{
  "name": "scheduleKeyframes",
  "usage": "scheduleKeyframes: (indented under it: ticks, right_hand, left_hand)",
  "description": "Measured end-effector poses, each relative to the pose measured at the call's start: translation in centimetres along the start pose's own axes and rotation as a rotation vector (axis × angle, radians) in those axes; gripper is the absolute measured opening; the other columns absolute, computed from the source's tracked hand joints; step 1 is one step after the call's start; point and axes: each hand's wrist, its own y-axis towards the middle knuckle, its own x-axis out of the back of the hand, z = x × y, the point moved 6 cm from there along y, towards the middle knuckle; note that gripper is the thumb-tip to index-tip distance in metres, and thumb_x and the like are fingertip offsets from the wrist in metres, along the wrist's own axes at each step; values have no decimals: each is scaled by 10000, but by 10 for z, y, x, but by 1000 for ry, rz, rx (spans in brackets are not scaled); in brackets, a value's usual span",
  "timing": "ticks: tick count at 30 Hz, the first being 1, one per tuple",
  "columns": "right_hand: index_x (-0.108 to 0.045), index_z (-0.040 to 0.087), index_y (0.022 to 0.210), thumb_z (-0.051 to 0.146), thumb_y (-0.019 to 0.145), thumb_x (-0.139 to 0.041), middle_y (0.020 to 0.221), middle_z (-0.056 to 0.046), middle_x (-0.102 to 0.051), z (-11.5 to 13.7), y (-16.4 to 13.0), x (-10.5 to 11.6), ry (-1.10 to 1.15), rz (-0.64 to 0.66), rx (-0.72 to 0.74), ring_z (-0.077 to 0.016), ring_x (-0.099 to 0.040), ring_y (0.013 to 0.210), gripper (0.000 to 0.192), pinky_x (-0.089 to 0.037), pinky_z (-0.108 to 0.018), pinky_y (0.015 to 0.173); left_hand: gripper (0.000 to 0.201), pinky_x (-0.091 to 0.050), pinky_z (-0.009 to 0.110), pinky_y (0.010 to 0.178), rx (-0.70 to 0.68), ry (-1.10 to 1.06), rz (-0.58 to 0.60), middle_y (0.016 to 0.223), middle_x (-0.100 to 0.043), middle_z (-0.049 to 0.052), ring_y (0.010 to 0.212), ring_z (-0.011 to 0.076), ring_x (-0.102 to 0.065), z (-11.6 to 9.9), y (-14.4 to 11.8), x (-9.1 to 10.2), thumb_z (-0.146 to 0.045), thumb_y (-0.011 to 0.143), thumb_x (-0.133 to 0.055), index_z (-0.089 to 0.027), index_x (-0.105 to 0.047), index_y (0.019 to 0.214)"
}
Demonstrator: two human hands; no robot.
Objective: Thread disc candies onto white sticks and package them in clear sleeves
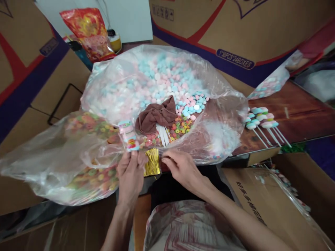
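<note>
My left hand (131,170) is closed around the lower end of a wrapped marshmallow candy (128,134), which stands upright with pink and pale blue pieces and a bright printed label. Beside those fingers lies a bundle of gold twist ties (152,162) at the table's front edge. My right hand (180,167) has its thumb and fingers pinched together just right of the ties; whatever they hold is too small to make out. Beyond the hands are white sticks (163,135), a brown cloth (157,116) and ring-shaped gummies (180,125).
A large clear bag of pastel candies (167,76) fills the middle, with a bag of gummies (91,167) at left. Marshmallow lollipops (261,118) lie on the right. Cardboard boxes (235,35) surround the table. Another person's hand (297,66) holds a candy bag at right.
</note>
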Motion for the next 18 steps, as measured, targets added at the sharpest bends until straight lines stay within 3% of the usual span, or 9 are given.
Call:
scheduleKeyframes:
  ticks: [4,8,13,18]
  right_hand:
    - [-630,178,1195,168,954,-541,1183,-144,-649,14,25,-24,-422,36,115,-280,-584,1030,257,-473,-381,827]
    - [-644,154,1090,86,942,-476,1028,-139,-666,5,30,-44,-603,131,73,-284,-589,933,234,-467,-391,782]
    - [-646,174,983,87,936,-505,881,-83,-646,-19,12,-36,-529,23,-15,-225,-578,823,172,-433,-325,751]
    - [-630,178,876,140,997,-467,844,-56,-593,-22,-8,-8,-124,-264,81,-177,-564,780,207,-458,-293,744]
  left_hand:
    - [338,-320,187,505,-82,267,-137,624,-383,-51,568,80,-331,8,-10,36,-399,823,-770,-190,-521,733]
    - [262,-374,188,560,-112,440,-200,693,-485,-40,614,94,-413,11,-24,47,-426,854,-732,-224,-570,893]
    - [288,-382,203,599,-118,529,-178,702,-514,-28,645,103,-431,10,-23,37,-469,865,-700,-199,-602,848]
    - [339,-351,214,614,-167,574,-161,691,-469,-29,647,100,-407,10,-18,30,-464,925,-622,-183,-553,749]
